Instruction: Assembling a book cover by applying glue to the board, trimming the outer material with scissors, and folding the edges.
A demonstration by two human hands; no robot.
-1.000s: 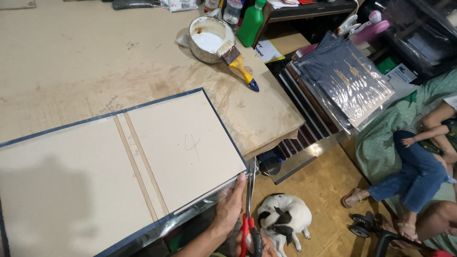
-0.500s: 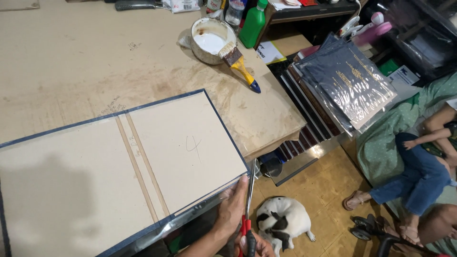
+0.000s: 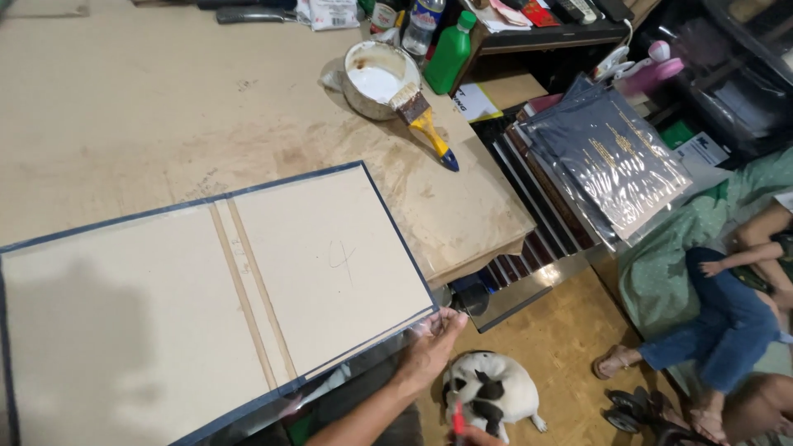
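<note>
A large book cover [image 3: 206, 306] is laid open and inside-up on the paper-covered table [image 3: 124, 107], its two tan boards separated by narrow spine strips and edged by a dark blue border. Its near right corner overhangs the table edge. That corner is touched by a hand [image 3: 429, 347] reaching up from the bottom of the view; the fingers are loosely curled around the corner and a bit of clear film there, neither spread wide nor clenched. Which of the person's hands this is cannot be told for sure; it is taken as the left. At the very bottom edge a sliver of the other hand [image 3: 475, 436] is seen with a red tool [image 3: 457, 419] at it; most of it is cut off, so its grip cannot be judged.

Farther up the table, a pot [image 3: 376, 78] of white glue is seen, with a yellow-handled brush [image 3: 425, 124] resting against its rim. A green bottle [image 3: 450, 54] stands just beyond. To the right of the table, a stack of dark covers [image 3: 611, 157] wrapped in clear film is piled. On the floor below the hand, a black-and-white dog [image 3: 491, 392] is curled. At the right edge, another person [image 3: 727, 330] in blue jeans is seated.
</note>
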